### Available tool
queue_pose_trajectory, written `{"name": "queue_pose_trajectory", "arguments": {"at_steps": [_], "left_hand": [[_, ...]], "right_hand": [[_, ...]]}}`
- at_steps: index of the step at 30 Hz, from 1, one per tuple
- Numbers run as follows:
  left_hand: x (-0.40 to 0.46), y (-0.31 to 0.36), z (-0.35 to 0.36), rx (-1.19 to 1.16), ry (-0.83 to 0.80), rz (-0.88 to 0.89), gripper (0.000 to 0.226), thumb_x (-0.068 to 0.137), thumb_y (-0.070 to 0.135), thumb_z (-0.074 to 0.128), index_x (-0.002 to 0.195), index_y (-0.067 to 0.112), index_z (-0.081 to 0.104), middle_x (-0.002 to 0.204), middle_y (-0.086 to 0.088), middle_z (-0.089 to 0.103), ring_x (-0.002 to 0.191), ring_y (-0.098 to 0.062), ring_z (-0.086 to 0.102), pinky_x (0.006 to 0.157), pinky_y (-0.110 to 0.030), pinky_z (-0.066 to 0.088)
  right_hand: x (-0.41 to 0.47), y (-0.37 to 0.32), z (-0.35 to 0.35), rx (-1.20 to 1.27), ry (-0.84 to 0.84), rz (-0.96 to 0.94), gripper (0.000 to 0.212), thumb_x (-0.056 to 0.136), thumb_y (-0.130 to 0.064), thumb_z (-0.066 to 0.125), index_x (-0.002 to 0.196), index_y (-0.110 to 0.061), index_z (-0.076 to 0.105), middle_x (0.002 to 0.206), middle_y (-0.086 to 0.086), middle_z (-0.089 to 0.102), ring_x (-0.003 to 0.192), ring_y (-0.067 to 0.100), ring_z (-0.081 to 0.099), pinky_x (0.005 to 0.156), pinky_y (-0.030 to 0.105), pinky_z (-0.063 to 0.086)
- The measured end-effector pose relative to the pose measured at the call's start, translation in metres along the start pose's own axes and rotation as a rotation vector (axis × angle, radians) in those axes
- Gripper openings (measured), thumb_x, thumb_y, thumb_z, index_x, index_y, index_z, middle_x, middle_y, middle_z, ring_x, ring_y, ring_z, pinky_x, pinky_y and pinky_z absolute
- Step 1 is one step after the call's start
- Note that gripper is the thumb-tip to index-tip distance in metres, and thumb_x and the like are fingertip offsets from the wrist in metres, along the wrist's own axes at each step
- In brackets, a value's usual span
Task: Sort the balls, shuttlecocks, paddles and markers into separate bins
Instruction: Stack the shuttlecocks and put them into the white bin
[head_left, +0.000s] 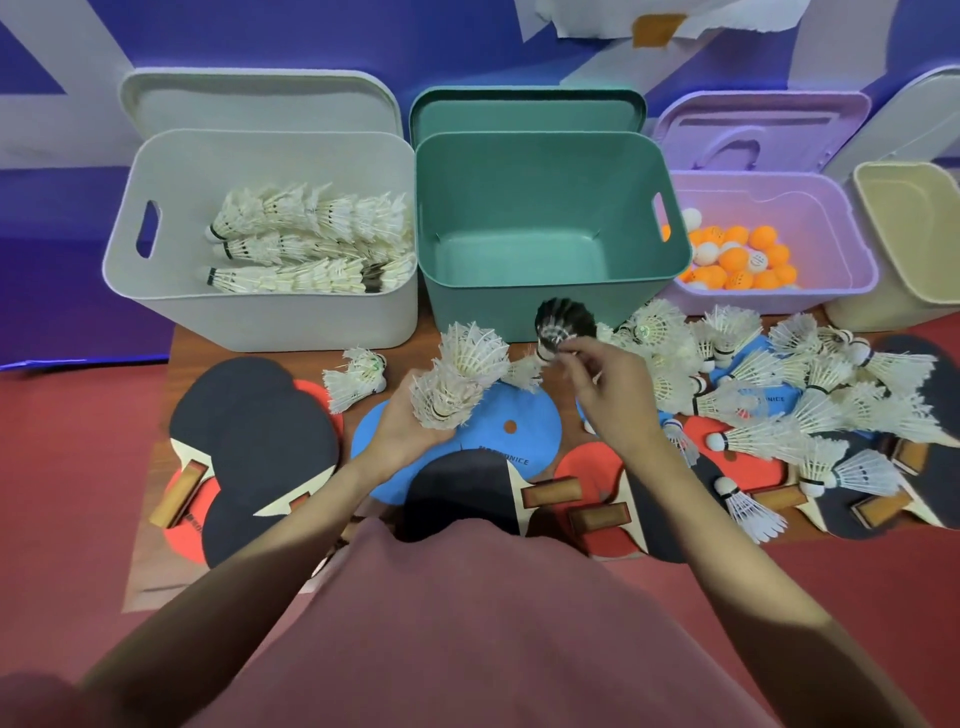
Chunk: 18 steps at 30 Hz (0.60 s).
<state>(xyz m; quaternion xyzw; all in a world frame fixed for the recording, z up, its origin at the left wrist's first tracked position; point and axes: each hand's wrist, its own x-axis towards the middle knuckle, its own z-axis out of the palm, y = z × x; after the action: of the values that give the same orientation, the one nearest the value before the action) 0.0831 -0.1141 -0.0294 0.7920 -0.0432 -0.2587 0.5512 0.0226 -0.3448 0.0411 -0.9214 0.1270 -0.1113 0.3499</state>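
1. Over the blue paddle (511, 431), your left hand (410, 434) is gripping a nested stack of white shuttlecocks (457, 379), fingers curled round its cork end.
2. Your right hand (610, 384) is pinching a dark shuttlecock (563, 322) by its base, just in front of the green bin (545, 228).
3. You are risking a spill: the stack is leaning, and a loose squeeze could shed its top shuttlecocks.
4. You are holding the dark one nearest the empty green bin; dropping it there would break the sort, since shuttlecocks are filling the grey bin (260, 234).
5. Loose shuttlecocks (789, 395) are crowding the paddles at right, and the balls are lying in the purple bin (779, 244).
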Motion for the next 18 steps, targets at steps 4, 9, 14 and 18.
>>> {"name": "queue_pose_trajectory", "arguments": {"at_steps": [4,9,14,18], "left_hand": [[0.002,0.008,0.000,0.078,-0.025,0.009,0.048,0.071,-0.001,0.076,0.107,0.010,0.046,0.090,-0.006,0.057,0.071,-0.011,0.048,0.045,-0.014,0.041],[0.005,0.019,0.003,0.096,-0.059,0.039,0.052,0.073,0.001,0.076,0.116,0.009,0.046,0.101,-0.002,0.059,0.068,-0.002,0.048,0.040,-0.009,0.038],[0.004,0.023,0.005,0.049,-0.072,0.088,0.052,0.072,-0.001,0.078,0.115,0.006,0.051,0.101,-0.003,0.062,0.069,0.000,0.056,0.045,-0.007,0.042],[0.002,0.016,0.004,-0.004,-0.093,0.126,0.056,0.062,0.003,0.084,0.107,0.020,0.055,0.102,-0.002,0.064,0.089,-0.001,0.060,0.077,-0.016,0.050]], "right_hand": [[-0.003,-0.038,-0.027,0.459,0.092,-0.046,0.016,0.089,-0.013,0.058,0.101,-0.018,0.068,0.063,-0.016,0.061,0.058,0.005,0.056,0.056,0.021,0.046],[-0.003,-0.046,-0.012,0.378,-0.172,-0.101,0.015,0.091,-0.017,0.058,0.099,-0.019,0.070,0.066,-0.019,0.065,0.056,0.006,0.056,0.059,0.029,0.049],[-0.006,-0.045,0.002,0.352,-0.289,-0.066,0.018,0.094,-0.008,0.055,0.101,-0.005,0.072,0.075,-0.031,0.060,0.066,-0.009,0.059,0.064,0.008,0.041],[-0.007,-0.046,0.000,0.378,-0.293,-0.079,0.020,0.094,-0.011,0.056,0.110,-0.010,0.068,0.058,-0.017,0.061,0.053,0.003,0.054,0.059,0.020,0.043]]}}
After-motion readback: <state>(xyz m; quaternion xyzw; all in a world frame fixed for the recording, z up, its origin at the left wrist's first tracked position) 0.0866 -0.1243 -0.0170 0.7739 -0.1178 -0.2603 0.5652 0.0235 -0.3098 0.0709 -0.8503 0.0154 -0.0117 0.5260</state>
